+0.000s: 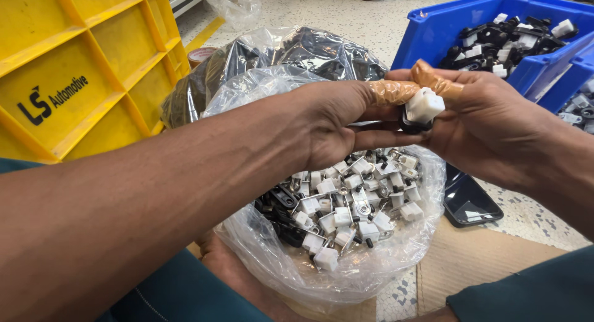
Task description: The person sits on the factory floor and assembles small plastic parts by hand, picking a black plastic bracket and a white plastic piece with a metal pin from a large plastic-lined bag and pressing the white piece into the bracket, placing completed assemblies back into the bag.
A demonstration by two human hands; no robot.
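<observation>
A speckled terrazzo floor (pixel 346 15) fills the background, with a ribbed yellow plastic crate (pixel 80 62) at upper left and a blue plastic bin (pixel 433 31) of black-and-white parts at upper right. At centre, the left hand (pixel 328 121) and right hand (pixel 489 121) meet, tape-wrapped fingertips (pixel 390 91) pinching one small white-and-black plastic clip (pixel 422 108). Directly below, a crinkled clear plastic bag (pixel 371 266) of similar clips sits open, close beside a dark phone (pixel 467 201) on flat cardboard (pixel 476 260).

Left hand (pixel 334 121) and right hand (pixel 489 121) pinching a white clip (pixel 424 105), above clear bag of clips (pixel 346 204), blue bin (pixel 445 25) far right, yellow crate (pixel 80 62) left
</observation>
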